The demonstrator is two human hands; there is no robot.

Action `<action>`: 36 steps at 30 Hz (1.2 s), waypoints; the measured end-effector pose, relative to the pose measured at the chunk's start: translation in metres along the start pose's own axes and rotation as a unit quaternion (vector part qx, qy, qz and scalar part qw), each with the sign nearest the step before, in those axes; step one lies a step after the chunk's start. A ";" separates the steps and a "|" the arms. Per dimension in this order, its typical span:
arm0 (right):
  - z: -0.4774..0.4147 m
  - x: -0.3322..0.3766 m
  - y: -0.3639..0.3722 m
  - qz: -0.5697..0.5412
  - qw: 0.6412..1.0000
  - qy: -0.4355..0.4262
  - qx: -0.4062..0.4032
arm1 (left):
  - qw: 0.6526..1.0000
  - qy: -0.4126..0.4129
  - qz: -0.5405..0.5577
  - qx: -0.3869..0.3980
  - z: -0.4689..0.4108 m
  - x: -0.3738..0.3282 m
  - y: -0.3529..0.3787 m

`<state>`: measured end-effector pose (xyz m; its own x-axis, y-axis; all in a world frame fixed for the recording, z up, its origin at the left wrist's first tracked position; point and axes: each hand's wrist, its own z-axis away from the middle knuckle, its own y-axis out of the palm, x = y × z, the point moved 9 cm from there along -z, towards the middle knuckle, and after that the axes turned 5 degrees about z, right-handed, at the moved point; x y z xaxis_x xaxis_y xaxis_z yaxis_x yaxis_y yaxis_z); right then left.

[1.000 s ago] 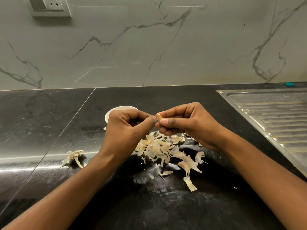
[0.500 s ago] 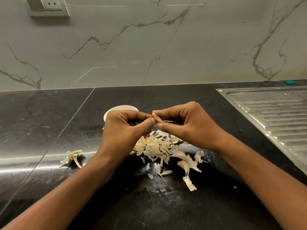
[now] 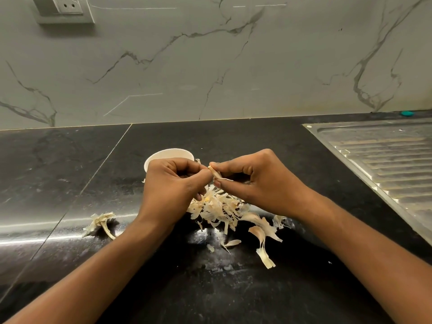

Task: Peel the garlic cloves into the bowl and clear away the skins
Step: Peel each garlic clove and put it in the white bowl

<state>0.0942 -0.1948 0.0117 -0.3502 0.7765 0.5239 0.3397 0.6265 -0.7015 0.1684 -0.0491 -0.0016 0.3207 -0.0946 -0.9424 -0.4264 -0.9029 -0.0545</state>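
Both hands meet above the black counter, just in front of a small white bowl [image 3: 163,155] whose near side they hide. My right hand [image 3: 259,181] pinches a small garlic clove [image 3: 216,173] between thumb and forefinger, with a thin strip of skin trailing from it. My left hand [image 3: 170,185] has its fingers curled, and its fingertips pinch at the clove's top end. A heap of pale garlic skins [image 3: 222,208] lies on the counter under the hands, with loose pieces [image 3: 263,239] spread toward me.
A separate clump of garlic skin and stem [image 3: 100,223] lies to the left. A steel sink drainboard [image 3: 385,160] fills the right side. A marble wall with a socket [image 3: 66,5] stands behind the black counter [image 3: 70,171]. A small teal object [image 3: 406,113] sits by the wall.
The clove has turned in my right fingers and a strip of skin now hangs loose from it. Both hands stay in the same spot above the skin heap.
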 end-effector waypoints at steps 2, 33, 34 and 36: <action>0.000 0.000 0.001 -0.008 1.000 0.003 -0.001 | 1.000 0.002 0.001 -0.005 0.000 0.000 -0.001; -0.001 0.000 -0.010 -0.032 0.998 0.001 -0.059 | 0.999 -0.002 0.037 -0.019 0.000 -0.006 -0.005; -0.001 0.002 -0.009 -0.028 0.998 -0.004 -0.059 | 0.999 0.000 0.036 -0.022 0.001 -0.006 -0.006; 0.000 0.004 -0.009 -0.020 0.998 -0.011 -0.060 | 0.999 0.006 0.031 -0.025 0.001 -0.006 -0.006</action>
<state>0.0900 -0.1975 0.0203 -0.3848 0.7496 0.5386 0.4259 0.6619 -0.6169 0.1683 -0.0430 0.0040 0.3053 -0.1556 -0.9395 -0.4034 -0.9148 0.0204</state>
